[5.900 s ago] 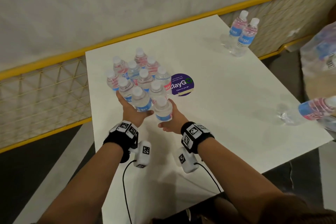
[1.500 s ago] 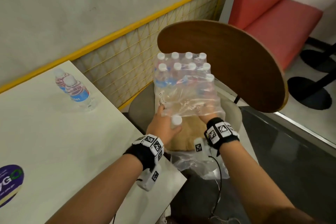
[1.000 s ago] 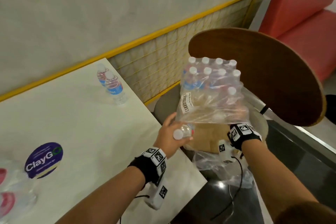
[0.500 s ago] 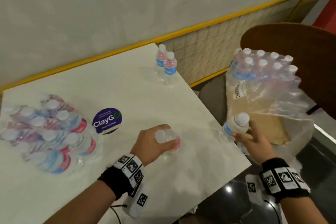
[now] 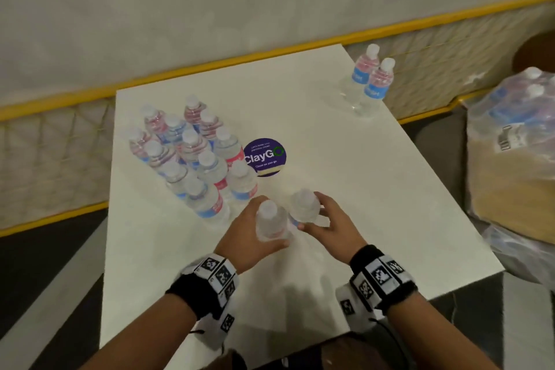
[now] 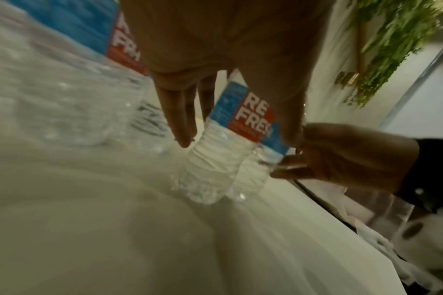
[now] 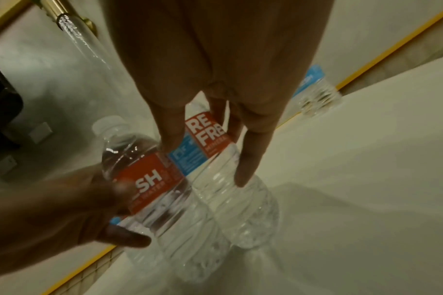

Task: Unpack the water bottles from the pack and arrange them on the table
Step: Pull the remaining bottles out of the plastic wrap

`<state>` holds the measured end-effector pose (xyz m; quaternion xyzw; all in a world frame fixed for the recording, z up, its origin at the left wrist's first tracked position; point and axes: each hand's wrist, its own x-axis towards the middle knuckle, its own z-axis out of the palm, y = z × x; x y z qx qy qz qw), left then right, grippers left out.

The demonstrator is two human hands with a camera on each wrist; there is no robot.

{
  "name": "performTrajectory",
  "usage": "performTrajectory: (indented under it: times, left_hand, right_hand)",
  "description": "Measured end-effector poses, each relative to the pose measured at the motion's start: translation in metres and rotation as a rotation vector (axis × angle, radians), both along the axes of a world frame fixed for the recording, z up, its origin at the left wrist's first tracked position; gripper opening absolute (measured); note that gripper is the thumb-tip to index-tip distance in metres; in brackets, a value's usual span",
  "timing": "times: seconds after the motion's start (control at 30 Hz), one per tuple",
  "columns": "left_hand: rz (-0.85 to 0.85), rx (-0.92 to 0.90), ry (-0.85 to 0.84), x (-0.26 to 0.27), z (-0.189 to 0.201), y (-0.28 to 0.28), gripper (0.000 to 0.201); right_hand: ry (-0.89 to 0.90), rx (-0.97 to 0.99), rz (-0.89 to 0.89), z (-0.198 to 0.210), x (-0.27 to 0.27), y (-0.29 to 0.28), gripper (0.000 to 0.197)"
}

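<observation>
Head view is showing both hands near the table's near edge, each gripping one bottle. Left hand is wrapping its bottle; right hand is clasping the other — the two bottles touching, just near-right of the cluster. Two bottles are standing at the far right corner; the pack is sitting off the table, right.
</observation>
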<state>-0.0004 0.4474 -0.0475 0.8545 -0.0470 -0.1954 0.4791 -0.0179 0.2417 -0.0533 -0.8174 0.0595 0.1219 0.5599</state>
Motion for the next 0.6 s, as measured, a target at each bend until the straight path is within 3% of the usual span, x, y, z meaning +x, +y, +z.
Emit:
performTrajectory:
  times: [0.1,0.23,0.43,0.6]
  left_hand:
    - [0.143,-0.060,-0.020,-0.009,-0.010,0.020,0.061]
    - [0.319,-0.099,-0.069,-0.026,-0.019,0.049,0.058]
    - [0.480,-0.129,-0.134,-0.029,-0.026,0.087,0.069]
    - [0.465,-0.074,-0.161,-0.029,-0.037,0.096,0.070]
  right_hand:
    - [0.011,0.057,-0.015,-0.003,0.013,0.024,0.056]
    - [0.099,0.004,0.080,-0.011,0.019,0.037,0.067]
    - [0.082,-0.138,0.173,-0.011,0.022,0.064,0.072]
    - [0.230,-0.158,0.205,-0.015,0.031,0.092,0.109]
